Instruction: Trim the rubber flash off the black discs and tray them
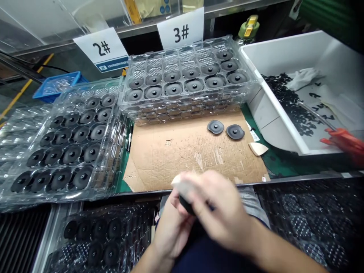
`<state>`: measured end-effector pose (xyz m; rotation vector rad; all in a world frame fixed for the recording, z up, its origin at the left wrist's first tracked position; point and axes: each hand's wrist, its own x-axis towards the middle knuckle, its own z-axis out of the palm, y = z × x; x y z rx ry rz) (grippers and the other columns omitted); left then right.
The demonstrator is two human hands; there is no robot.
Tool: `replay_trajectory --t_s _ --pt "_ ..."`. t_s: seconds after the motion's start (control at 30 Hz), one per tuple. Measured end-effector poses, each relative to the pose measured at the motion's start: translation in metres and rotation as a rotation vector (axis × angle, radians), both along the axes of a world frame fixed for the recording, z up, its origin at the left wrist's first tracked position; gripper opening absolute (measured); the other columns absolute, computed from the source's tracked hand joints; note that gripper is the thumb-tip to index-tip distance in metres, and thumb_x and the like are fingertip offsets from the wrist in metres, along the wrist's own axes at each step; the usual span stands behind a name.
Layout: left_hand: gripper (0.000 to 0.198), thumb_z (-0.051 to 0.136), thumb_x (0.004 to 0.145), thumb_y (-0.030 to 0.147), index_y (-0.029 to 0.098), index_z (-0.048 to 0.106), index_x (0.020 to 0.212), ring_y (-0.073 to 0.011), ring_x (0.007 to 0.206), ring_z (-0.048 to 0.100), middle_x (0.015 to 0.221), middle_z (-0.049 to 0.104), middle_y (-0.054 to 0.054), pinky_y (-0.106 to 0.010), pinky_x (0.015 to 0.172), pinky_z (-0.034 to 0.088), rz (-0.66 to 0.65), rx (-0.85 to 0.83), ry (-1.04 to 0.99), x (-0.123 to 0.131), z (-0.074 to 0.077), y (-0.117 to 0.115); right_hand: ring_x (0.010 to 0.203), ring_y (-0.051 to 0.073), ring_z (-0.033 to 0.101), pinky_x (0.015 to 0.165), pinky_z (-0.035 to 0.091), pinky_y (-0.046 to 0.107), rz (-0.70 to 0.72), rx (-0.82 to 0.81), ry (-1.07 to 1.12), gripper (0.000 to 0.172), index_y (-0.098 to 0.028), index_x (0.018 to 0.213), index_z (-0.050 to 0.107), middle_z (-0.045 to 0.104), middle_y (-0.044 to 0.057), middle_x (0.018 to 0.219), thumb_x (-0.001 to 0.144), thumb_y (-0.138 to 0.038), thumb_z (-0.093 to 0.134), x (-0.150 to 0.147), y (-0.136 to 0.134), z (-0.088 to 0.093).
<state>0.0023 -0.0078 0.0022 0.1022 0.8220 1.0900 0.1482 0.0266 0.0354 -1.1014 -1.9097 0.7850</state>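
Head view: two dark discs lie near white bin.

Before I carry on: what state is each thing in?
Left hand: closed around a dark piece.
Right hand: gripping a pale piece, blurred.
Left loose disc: flat on cardboard.
Right loose disc: flat, apart from it.
Cardboard: flat, scuffed.
Pale wedge: at cardboard's edge.
Tray by 3# sign : partly filled.
Tray by 2# sign: partly filled.
White bin: open, holding small black parts.
Bottle: capped.
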Motion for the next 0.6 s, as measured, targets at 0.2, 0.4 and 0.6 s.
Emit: replay_trajectory --t_s 0.2,0.4,0.6 --pt "0.048 0.072 0.065 0.026 0.029 0.059 0.111 -0.0220 0.106 0.057 0.114 0.063 0.000 -0.031 0.095 0.043 0.091 0.030 0.105 -0.004 0.005 -0.002 0.075 0.016 0.056 0.069 0.046 0.031 0.228 0.044 -0.062 0.028 -0.012 0.111 0.052 0.063 0.006 0.089 0.085 -0.011 0.042 -0.022 -0.005 0.013" --pt "0.046 0.075 0.061 0.026 0.029 0.062 0.106 -0.0188 0.103 0.059 0.109 0.066 0.001 -0.028 0.092 0.044 0.019 0.082 0.034 -0.015 0.017 -0.003 0.080 0.016 0.055 0.071 0.045 0.030 0.325 0.107 -0.014 0.032 -0.011 0.116 0.049 0.062 0.007 0.088 0.085 -0.010 0.041 -0.018 -0.004 0.019" --pt "0.058 0.079 0.053 0.030 0.023 0.062 0.108 -0.0197 0.103 0.058 0.109 0.066 -0.003 -0.028 0.095 0.041 -0.061 0.075 -0.035 -0.017 0.019 0.001 0.066 0.014 0.048 0.061 0.038 0.029 0.118 0.076 -0.231 0.029 -0.014 0.112 0.055 0.057 0.004 0.074 0.087 -0.009 0.043 0.001 -0.010 0.028"
